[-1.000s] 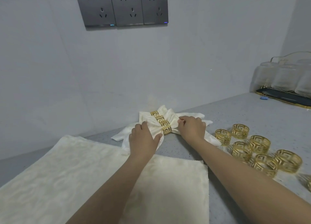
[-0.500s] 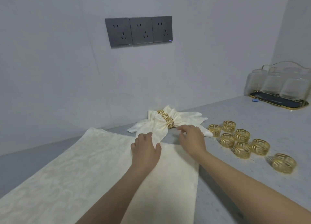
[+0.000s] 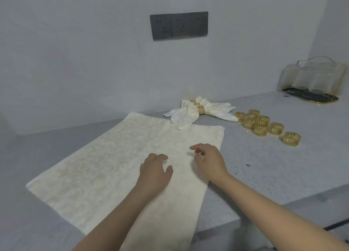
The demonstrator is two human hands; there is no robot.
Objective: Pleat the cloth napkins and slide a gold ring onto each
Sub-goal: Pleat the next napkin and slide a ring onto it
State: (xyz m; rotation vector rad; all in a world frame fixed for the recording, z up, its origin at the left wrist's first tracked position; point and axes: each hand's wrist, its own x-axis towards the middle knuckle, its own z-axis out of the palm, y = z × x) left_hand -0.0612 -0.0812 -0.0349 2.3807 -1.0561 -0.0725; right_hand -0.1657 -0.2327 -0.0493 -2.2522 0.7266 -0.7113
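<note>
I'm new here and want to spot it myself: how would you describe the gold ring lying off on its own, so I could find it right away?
Start at the grey counter and find the flat cream napkin under the person's hands. To its right lies a cluster of gold rings. The lone gold ring is the one nearest the viewer and farthest right, set apart from the cluster while the others crowd close together.

A flat napkin (image 3: 117, 156) lies spread on the surface (image 3: 264, 165), and both hands are over its near right part, the left hand (image 3: 154, 170) just left of the right hand (image 3: 208, 159). Behind its far edge lie the ringed napkins (image 3: 196, 112), one end overlapping it. To their right sits a cluster of loose rings (image 3: 262, 125), and far right at the back a tray of glasses (image 3: 311, 82).
</note>
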